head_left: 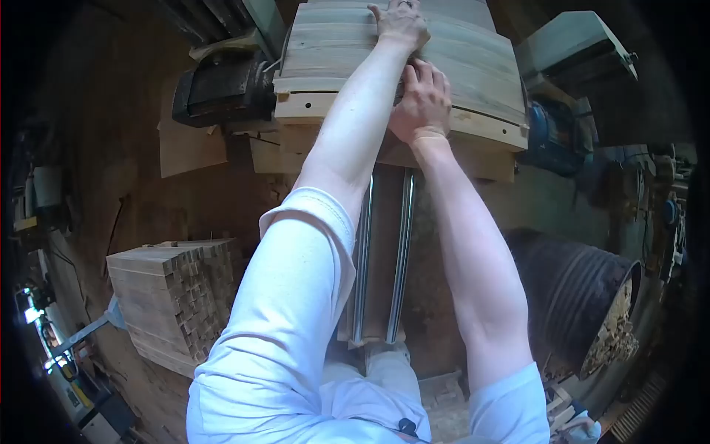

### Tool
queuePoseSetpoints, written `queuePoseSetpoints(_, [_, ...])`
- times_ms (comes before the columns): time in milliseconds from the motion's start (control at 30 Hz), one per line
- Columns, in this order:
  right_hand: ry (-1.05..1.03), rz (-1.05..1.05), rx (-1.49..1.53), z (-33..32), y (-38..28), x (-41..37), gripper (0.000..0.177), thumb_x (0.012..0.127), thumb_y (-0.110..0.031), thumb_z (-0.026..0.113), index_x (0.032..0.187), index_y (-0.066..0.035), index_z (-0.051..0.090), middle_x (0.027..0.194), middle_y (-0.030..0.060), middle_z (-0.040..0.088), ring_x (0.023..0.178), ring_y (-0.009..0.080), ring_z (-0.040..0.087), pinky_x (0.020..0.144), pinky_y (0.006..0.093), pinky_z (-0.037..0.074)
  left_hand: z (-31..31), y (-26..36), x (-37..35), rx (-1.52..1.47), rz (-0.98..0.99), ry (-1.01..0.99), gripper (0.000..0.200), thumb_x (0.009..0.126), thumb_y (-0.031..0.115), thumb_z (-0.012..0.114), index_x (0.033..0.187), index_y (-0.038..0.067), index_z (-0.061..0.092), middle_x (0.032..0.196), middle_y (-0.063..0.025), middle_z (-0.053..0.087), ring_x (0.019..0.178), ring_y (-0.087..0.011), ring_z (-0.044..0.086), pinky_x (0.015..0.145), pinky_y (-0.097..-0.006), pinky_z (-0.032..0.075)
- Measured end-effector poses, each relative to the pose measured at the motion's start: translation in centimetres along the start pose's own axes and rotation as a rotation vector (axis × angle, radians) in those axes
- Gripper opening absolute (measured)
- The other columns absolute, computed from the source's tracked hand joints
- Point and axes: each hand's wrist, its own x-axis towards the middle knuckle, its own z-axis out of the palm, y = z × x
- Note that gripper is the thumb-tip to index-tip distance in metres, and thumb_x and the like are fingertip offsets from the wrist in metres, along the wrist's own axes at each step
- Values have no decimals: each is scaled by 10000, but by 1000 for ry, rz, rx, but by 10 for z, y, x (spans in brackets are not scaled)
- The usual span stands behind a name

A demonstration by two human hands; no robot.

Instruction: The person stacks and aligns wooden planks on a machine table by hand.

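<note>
Several pale wooden boards lie side by side as a broad wooden panel (333,59) on a machine in front of me. My left hand (403,28) reaches far across it and rests on the boards, fingers spread, partly cut off by the top of the view. My right hand (423,103) lies at the panel's near side, over the light wooden front strip (473,122), with its fingers stretched onto the boards. Part of that hand is hidden behind my left forearm. Neither hand visibly grips anything.
A dark motor (222,89) flanks the panel on the left, a blue motor (555,133) on the right. Two metal rails (401,259) run toward me below. Stacked wooden pieces (148,296) stand at left; a dark barrel (569,281) holding wood scraps lies at right.
</note>
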Motion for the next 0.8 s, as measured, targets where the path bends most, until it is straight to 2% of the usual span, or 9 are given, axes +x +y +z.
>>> queuePoseSetpoints(67, [20, 13, -1, -4, -4, 9, 670, 715, -457, 700, 1243, -82, 530, 1384, 120, 440, 1345, 315, 347, 1153, 478, 221, 5, -5, 13, -18, 46, 40, 475, 923, 322, 479, 1288, 23, 532, 1360, -178, 514, 1302, -341, 431, 1075, -558, 326])
queuePoseSetpoints(100, [-110, 43, -1, 1, 15, -17, 670, 715, -457, 700, 1243, -82, 530, 1384, 120, 440, 1345, 315, 347, 1153, 478, 221, 40, 6, -28, -52, -22, -70, 475, 923, 322, 479, 1288, 23, 532, 1360, -178, 514, 1302, -341, 431, 1075, -558, 326])
queuePoseSetpoints(200, [32, 8, 23, 17, 15, 38, 674, 735, -481, 673, 1251, -75, 522, 1384, 130, 433, 1349, 321, 337, 1154, 480, 215, 4, -4, 33, -52, -6, 53, 456, 926, 322, 475, 1261, 21, 546, 1331, -179, 531, 1286, -347, 444, 1059, -559, 337])
queuePoseSetpoints(300, [5, 4, 30, 15, 13, 25, 591, 806, -387, 610, 1285, -60, 494, 1384, 153, 435, 1333, 340, 347, 1143, 482, 227, 22, -8, 24, -52, 32, 39, 448, 935, 338, 464, 1241, 22, 553, 1316, -181, 540, 1266, -349, 457, 1056, -569, 334])
queuePoseSetpoints(367, [-53, 21, -26, 10, 12, 16, 735, 764, -530, 637, 1312, -68, 474, 1404, 145, 393, 1380, 329, 282, 1185, 490, 153, -4, 7, 10, -88, -57, -22, 417, 912, 304, 483, 1221, 40, 577, 1306, -160, 556, 1251, -337, 476, 1044, -593, 328])
queuePoseSetpoints(433, [-44, 29, -7, 1, 3, 8, 740, 768, -528, 639, 1319, -65, 467, 1409, 149, 379, 1388, 331, 268, 1187, 499, 143, -27, 12, 4, -22, -57, -84, 455, 928, 366, 482, 1284, 85, 517, 1371, -125, 496, 1324, -308, 398, 1061, -652, 272])
queuePoseSetpoints(500, [-71, 37, 7, -15, -8, -18, 745, 772, -525, 640, 1327, -62, 459, 1415, 152, 365, 1395, 332, 254, 1189, 507, 134, -44, 19, -23, 32, -82, -170, 502, 944, 428, 481, 1347, 130, 457, 1436, -91, 436, 1398, -280, 319, 1077, -711, 216])
queuePoseSetpoints(633, [-98, 52, 55, -47, -33, -84, 752, 753, -485, 679, 1324, -46, 463, 1409, 157, 358, 1400, 349, 238, 1183, 536, 135, -76, 40, -90, 71, -54, -231, 453, 923, 390, 515, 1278, 110, 490, 1417, -96, 448, 1333, -279, 379, 1033, -699, 265])
queuePoseSetpoints(800, [-180, 77, 40, -94, -70, -189, 774, 788, -525, 646, 1359, -38, 453, 1470, 163, 313, 1433, 348, 191, 1191, 527, 114, -113, 61, -224, 37, 9, -171, 536, 946, 362, 485, 1413, 107, 428, 1498, -108, 375, 1410, -298, 302, 1103, -645, 211])
